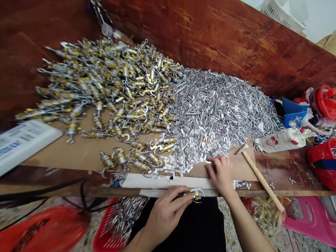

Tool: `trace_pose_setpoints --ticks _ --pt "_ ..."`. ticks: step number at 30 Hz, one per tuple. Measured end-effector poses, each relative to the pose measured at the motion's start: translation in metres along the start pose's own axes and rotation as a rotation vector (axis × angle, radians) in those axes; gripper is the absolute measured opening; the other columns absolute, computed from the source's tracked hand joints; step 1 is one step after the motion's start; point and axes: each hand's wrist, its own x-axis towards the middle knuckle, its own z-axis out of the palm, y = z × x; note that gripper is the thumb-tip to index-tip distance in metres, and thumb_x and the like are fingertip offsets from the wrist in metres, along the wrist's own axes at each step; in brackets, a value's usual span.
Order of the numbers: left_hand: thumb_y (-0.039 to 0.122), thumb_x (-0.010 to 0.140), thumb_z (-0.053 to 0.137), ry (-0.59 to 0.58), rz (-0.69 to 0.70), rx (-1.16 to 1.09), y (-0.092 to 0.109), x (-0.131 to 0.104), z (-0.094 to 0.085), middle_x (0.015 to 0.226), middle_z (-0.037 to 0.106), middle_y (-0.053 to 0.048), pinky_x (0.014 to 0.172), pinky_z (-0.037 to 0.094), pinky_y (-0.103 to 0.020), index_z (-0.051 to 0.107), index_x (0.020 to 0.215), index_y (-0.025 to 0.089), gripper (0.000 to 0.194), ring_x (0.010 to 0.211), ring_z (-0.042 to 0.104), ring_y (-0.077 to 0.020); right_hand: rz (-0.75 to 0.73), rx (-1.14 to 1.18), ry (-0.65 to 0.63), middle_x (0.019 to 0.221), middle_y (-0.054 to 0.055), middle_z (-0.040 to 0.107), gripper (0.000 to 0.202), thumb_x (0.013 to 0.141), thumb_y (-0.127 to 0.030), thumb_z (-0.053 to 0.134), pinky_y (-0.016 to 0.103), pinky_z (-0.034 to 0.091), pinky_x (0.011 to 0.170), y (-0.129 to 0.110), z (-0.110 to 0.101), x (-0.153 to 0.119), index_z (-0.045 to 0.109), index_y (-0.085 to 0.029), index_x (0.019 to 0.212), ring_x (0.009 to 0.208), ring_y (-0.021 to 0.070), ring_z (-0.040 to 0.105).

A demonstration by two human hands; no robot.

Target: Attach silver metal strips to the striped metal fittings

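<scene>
My left hand (168,211) is closed round a small silver metal fitting with a yellow band and a curved hook (200,193), held just in front of the table edge. Its cylindrical body is mostly hidden by my fingers. My right hand (222,174) reaches over the cardboard, fingers bent and apart, with the fingertips at the front edge of a heap of small flat metal plates (193,154). Whether a plate touches the fingertips is hard to make out. Several similar silver-and-yellow hook fittings (141,155) lie to the left of the plates.
A large pile of hook fittings (105,77) fills the back left, beside metal pins and plates (217,101). A hammer (258,175) overhangs the front edge at right. A white bottle (282,140), red basket (324,162) and white box (28,140) flank the work area.
</scene>
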Motion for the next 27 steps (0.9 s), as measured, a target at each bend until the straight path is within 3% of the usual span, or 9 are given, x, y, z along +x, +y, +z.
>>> trace_pose_setpoints --ticks 3,6,12,17,20,24,27 --pt "0.015 0.088 0.048 -0.002 0.009 -0.006 0.001 0.005 -0.002 0.088 0.064 -0.004 0.069 0.052 -0.02 0.065 0.097 0.021 0.02 0.08 0.062 -0.0121 0.065 -0.031 -0.015 0.086 0.005 0.053 0.016 0.087 -0.025 0.045 0.034 0.03 0.072 -0.011 0.005 0.003 0.06 -0.02 0.085 0.083 0.0217 0.044" --pt "0.014 0.088 0.047 0.005 0.028 -0.013 0.003 0.012 -0.004 0.088 0.064 -0.004 0.069 0.052 -0.02 0.065 0.097 0.021 0.022 0.08 0.062 -0.0121 0.107 0.029 -0.001 0.086 0.004 0.055 0.018 0.088 -0.023 0.044 0.033 0.029 0.073 -0.006 0.003 0.005 0.059 -0.019 0.08 0.084 0.0206 0.045" --pt "0.017 0.089 0.046 0.016 0.029 -0.01 0.003 0.018 -0.003 0.085 0.063 -0.004 0.067 0.052 -0.02 0.065 0.095 0.021 0.02 0.078 0.061 -0.012 0.049 0.081 -0.03 0.09 0.004 0.057 0.014 0.087 -0.025 0.048 0.032 0.03 0.075 0.001 -0.003 0.003 0.06 -0.022 0.092 0.087 0.02 0.046" --pt "0.016 0.088 0.046 -0.01 0.026 0.003 0.003 0.016 -0.004 0.087 0.063 -0.004 0.067 0.052 -0.021 0.065 0.097 0.022 0.021 0.078 0.062 -0.0127 0.084 -0.018 -0.097 0.084 0.006 0.057 0.013 0.084 -0.017 0.049 0.034 0.031 0.073 -0.005 -0.004 0.013 0.062 -0.019 0.081 0.084 0.022 0.047" --pt "0.015 0.088 0.048 0.005 0.014 0.0 0.004 0.014 -0.004 0.087 0.064 -0.004 0.067 0.052 -0.021 0.065 0.097 0.022 0.021 0.079 0.062 -0.0128 0.084 0.122 -0.05 0.085 0.005 0.058 0.014 0.086 -0.017 0.046 0.034 0.035 0.073 -0.015 -0.017 0.007 0.059 -0.019 0.081 0.084 0.0207 0.049" --pt "0.02 0.087 0.051 0.068 -0.004 0.017 0.006 0.014 -0.004 0.089 0.067 -0.004 0.073 0.054 -0.024 0.059 0.111 0.021 0.025 0.081 0.063 -0.0141 -0.105 0.445 -0.171 0.079 0.001 0.061 0.011 0.088 -0.022 0.047 0.028 0.042 0.068 -0.032 -0.042 -0.022 0.057 -0.021 0.084 0.077 0.0158 0.054" --pt "0.019 0.088 0.049 0.038 0.016 -0.011 0.009 0.017 -0.006 0.089 0.067 -0.005 0.073 0.053 -0.024 0.058 0.112 0.021 0.026 0.081 0.063 -0.0139 -0.316 0.443 -0.218 0.079 0.002 0.064 0.011 0.088 -0.02 0.047 0.028 0.043 0.066 -0.041 -0.052 -0.04 0.058 -0.022 0.09 0.073 0.0146 0.055"
